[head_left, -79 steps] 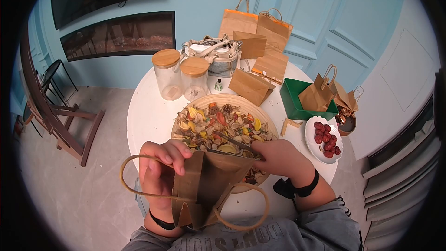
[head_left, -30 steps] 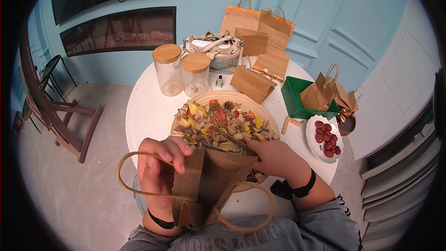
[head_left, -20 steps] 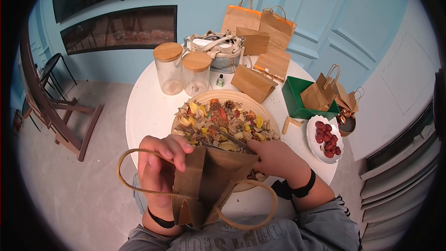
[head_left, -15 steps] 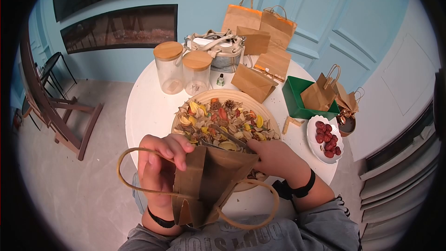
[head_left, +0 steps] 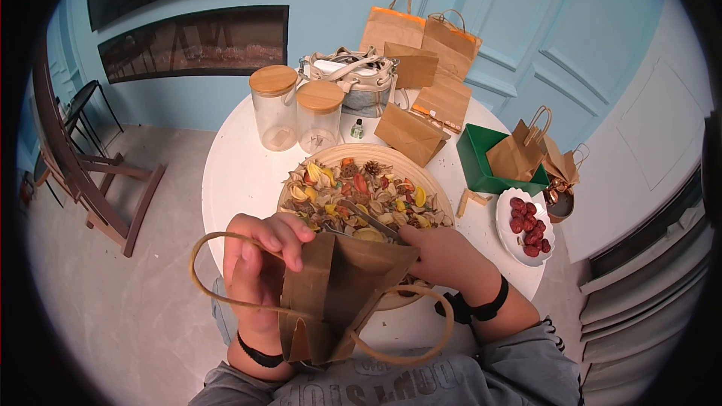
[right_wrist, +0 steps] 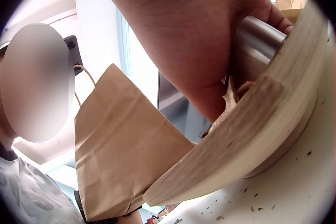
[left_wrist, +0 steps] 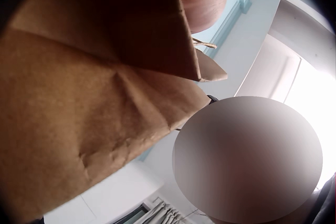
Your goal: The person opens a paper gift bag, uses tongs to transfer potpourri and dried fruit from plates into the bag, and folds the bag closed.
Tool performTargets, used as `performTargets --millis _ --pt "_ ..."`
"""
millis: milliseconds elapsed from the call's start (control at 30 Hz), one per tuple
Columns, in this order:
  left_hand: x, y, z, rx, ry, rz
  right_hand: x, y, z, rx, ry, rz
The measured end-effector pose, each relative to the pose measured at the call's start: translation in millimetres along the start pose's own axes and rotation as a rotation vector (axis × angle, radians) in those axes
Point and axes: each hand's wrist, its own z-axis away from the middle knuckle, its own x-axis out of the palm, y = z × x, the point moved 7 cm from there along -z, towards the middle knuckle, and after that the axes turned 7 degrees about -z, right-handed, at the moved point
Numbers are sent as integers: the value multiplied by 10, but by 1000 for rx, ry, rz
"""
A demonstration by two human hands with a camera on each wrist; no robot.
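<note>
My left hand (head_left: 259,263) grips the left side of a brown paper bag (head_left: 353,274) with bent fingers at its edge. One rope handle loops around that hand; another hangs at the bag's right. Beyond the bag lies a round wooden tray (head_left: 440,195) of dried petals, yellow slices and pinecones. In my right hand (head_left: 444,256) is a metal tool (head_left: 368,218), low over the petals beside the bag. The right wrist view shows its shiny metal part (right_wrist: 254,45) within the hand, near the tray's rim (right_wrist: 226,150). The bag (left_wrist: 79,119) fills much of the left wrist view.
Two lidded glass jars (head_left: 274,116), a small bottle (head_left: 356,128) and a handbag (head_left: 361,94) stand behind the tray. Paper bags (head_left: 410,134) are at the back. To the right are a green box (head_left: 474,158), a wooden piece (head_left: 466,201) and a white dish (head_left: 508,237) of red dates.
The head view has shifted slightly, so the jars and bags appear higher. The bag's right handle has swung a little to the right. Both hands keep their holds, nearly still.
</note>
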Motion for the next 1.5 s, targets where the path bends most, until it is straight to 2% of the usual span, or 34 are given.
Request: performTargets --millis 367,433,533,833,1500 --pt "-8 -3 -5 -16 18 13 73 32 -22 -29 33 8" --pt "-12 -6 -7 -15 5 0 55 -12 -16 -102 77 44" --pt "-14 -14 -8 -6 12 10 56 -7 -19 -112 87 43" --pt "-77 -80 -35 -27 6 -14 94 -6 -51 -74 23 33" --pt "-51 -71 -21 -32 15 17 118 9 -68 -99 30 6"
